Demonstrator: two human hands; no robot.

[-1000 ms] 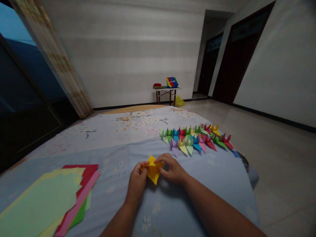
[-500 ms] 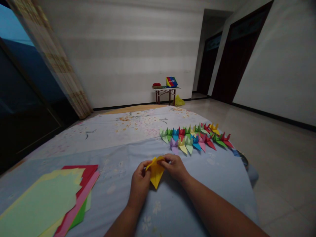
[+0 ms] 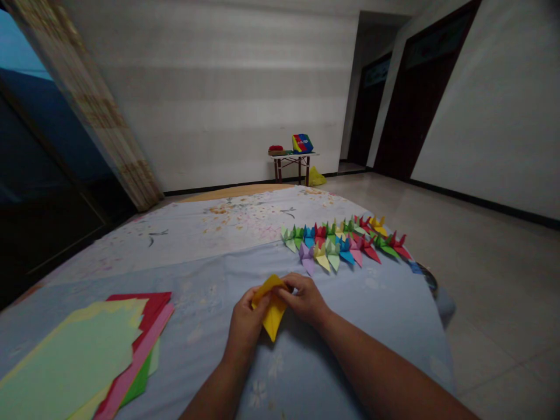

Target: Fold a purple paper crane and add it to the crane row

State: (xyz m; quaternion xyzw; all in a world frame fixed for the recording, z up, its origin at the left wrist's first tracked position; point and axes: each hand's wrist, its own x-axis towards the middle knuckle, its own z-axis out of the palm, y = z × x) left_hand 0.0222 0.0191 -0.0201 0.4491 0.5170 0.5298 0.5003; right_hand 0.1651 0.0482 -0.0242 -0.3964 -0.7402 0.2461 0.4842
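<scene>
A piece of yellow folded origami paper hangs between my hands, a pointed tip aimed down toward the blue bedsheet. My left hand pinches its left side, and my right hand grips its upper right edge. Both hands hover just over the sheet. Beyond them stand several rows of folded paper cranes in mixed colours. To the left lies a stack of coloured origami paper sheets, pale green on top, with red and pink edges showing.
A floral sheet covers the far part of the bed. Across the tiled floor, a small folding table holds a rainbow-coloured box and a red item, with a yellow bag beneath it. A curtain and dark glass door stand at left, doorways at right.
The yellow paper has turned slightly, its upper edge now tilted up toward the left. My hands have shifted a little on it, and the view has drifted slightly.
</scene>
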